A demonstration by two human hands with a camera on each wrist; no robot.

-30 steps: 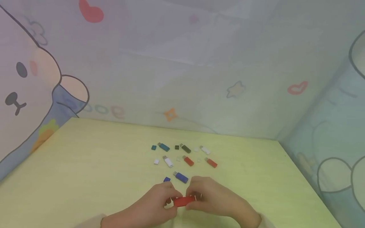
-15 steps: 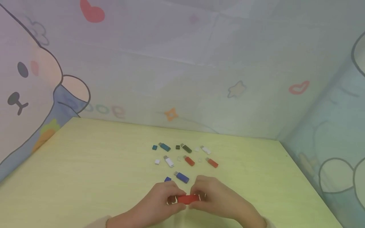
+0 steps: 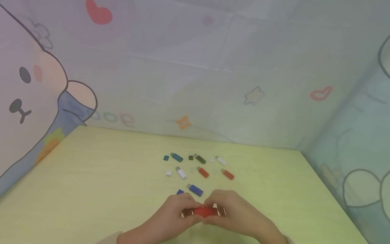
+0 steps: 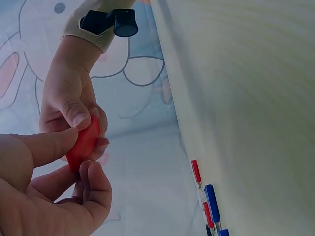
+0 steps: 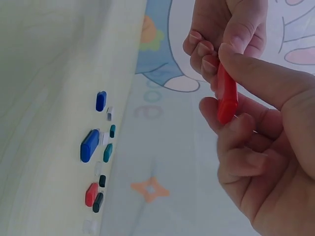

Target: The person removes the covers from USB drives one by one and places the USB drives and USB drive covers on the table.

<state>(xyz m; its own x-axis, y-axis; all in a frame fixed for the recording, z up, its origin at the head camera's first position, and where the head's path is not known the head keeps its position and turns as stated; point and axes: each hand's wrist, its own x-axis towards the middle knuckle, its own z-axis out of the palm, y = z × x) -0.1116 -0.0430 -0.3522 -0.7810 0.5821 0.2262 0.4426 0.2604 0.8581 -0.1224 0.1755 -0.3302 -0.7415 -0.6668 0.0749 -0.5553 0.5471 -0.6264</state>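
Observation:
Both hands hold one red USB flash drive just above the near side of the table. My left hand pinches its left part between thumb and fingers, and my right hand pinches the right part. The two thumb tips nearly meet. In the right wrist view the red drive appears slanted, one end showing below the right thumb. Fingers hide the other end; no metal plug can be seen on it. Just beyond the hands lie a blue USB drive with its plug bare and a blue cap.
Farther back, in rough rows, lie a white drive, two red ones, a teal one, a black one and another white one. Small loose caps sit beside them. A printed cloth hangs behind the table.
Both hands have shifted slightly right with the red USB flash drive. They have come closer together, so the fingertips cover more of it. The pieces on the table lie as before.

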